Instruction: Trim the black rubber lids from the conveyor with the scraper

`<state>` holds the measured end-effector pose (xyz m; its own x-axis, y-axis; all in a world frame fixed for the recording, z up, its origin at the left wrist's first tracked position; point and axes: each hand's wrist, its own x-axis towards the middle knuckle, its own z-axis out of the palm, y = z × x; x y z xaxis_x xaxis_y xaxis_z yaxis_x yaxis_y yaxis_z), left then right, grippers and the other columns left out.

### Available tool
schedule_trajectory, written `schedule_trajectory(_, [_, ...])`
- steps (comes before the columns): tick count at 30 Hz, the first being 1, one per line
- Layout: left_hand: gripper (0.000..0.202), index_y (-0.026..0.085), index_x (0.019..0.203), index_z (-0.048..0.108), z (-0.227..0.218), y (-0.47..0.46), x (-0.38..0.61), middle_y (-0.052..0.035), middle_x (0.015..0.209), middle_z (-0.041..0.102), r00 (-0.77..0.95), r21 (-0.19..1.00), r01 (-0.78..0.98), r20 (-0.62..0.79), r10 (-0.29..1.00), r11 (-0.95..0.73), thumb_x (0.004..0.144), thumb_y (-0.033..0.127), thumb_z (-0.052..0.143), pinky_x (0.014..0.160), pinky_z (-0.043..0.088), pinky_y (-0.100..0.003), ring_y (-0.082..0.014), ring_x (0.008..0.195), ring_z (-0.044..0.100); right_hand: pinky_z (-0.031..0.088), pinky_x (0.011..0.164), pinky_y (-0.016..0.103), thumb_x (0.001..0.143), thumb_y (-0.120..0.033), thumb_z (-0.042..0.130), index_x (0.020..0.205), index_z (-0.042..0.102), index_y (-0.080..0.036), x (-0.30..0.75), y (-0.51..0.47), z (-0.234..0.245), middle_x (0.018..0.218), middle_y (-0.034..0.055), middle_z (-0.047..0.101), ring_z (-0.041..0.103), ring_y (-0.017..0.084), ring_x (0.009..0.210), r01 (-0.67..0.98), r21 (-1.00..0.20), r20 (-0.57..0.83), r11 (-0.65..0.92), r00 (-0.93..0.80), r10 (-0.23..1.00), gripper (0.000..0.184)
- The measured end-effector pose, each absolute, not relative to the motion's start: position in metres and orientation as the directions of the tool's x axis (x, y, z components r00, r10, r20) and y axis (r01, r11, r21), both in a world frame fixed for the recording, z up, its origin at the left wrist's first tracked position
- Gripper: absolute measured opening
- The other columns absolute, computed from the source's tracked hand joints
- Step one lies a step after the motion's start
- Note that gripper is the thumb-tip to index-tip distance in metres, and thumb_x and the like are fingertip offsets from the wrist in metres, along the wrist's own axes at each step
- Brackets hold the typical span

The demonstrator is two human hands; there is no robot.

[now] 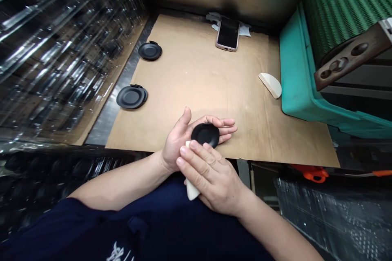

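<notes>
My left hand (179, 138) is turned palm up, its thumb out to the side and its fingers stretched. Across its fingers lies a round black plastic lid-like piece (206, 132), glossy and shallow. My right hand (211, 177) is palm down over the left one, with its fingers closed round a pale wedge-shaped piece (192, 191) that looks like a sponge. Fingers cover most of the pale piece, and its lower tip shows beneath them. Right fingertips lie close to the black piece's near edge; whether they touch it is hidden.
Two small stacks of similar black pieces (150, 50) (131, 97) lie at the left of the cardboard (196, 85). A phone (228, 34) rests at the back. Near the teal crate (295, 69) is a pale half-moon piece (271, 85). Clear plastic trays (61, 49) stand left.
</notes>
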<state>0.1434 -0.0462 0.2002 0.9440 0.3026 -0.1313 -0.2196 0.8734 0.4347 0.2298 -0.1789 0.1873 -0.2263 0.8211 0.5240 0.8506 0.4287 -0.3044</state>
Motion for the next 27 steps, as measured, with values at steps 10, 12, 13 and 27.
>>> schedule_trajectory(10, [0.07, 0.013, 0.094, 0.071, 0.204, -0.045, 0.143, -0.0198, 0.138, 0.063, 0.946, 0.458, -0.281, -0.018, 0.324, 0.844, 0.099, 0.069, 0.03, 0.119, 0.034, -0.049, -0.0374, 0.142, 0.049, 0.063, 0.082, 0.036, 0.1, -0.029, 0.059, 0.127, 0.064, -0.011, 0.244, -0.207, 0.205, 0.121, 0.015, 0.074, 0.071, 0.023, 0.11, 0.758, -0.498, 0.541, 0.422, -0.109, 0.834, 0.033])
schedule_trajectory(12, [0.071, 0.014, 0.093, 0.072, 0.204, -0.045, 0.143, -0.0192, 0.138, 0.063, 0.947, 0.473, -0.272, -0.021, 0.319, 0.838, 0.098, 0.071, 0.03, 0.119, 0.034, -0.05, -0.0373, 0.142, 0.048, 0.063, 0.079, 0.035, 0.099, -0.029, 0.062, 0.133, 0.061, -0.013, 0.245, -0.209, 0.206, 0.122, 0.0151, 0.073, 0.072, 0.022, 0.103, 0.757, -0.548, 0.546, 0.356, 0.002, 0.838, 0.038])
schedule_trajectory(13, [0.07, 0.015, 0.093, 0.072, 0.203, -0.045, 0.142, -0.0189, 0.138, 0.064, 0.947, 0.482, -0.27, -0.022, 0.319, 0.834, 0.097, 0.071, 0.03, 0.119, 0.034, -0.051, -0.0373, 0.143, 0.048, 0.063, 0.081, 0.035, 0.097, -0.025, 0.064, 0.135, 0.06, -0.013, 0.245, -0.208, 0.207, 0.122, 0.0151, 0.072, 0.072, 0.021, 0.104, 0.747, -0.577, 0.547, 0.33, 0.054, 0.835, 0.04])
schedule_trajectory(27, [0.063, 0.014, 0.092, 0.068, 0.201, -0.05, 0.143, -0.0213, 0.133, 0.065, 0.935, 0.538, -0.269, -0.053, 0.351, 0.799, 0.096, 0.07, 0.039, 0.118, 0.035, -0.055, -0.0395, 0.14, 0.049, 0.063, 0.085, 0.034, 0.087, -0.005, 0.068, 0.131, 0.06, -0.013, 0.229, -0.172, 0.21, 0.111, 0.0117, 0.071, 0.071, 0.021, 0.101, 0.697, -0.665, 0.556, 0.266, 0.224, 0.801, 0.045])
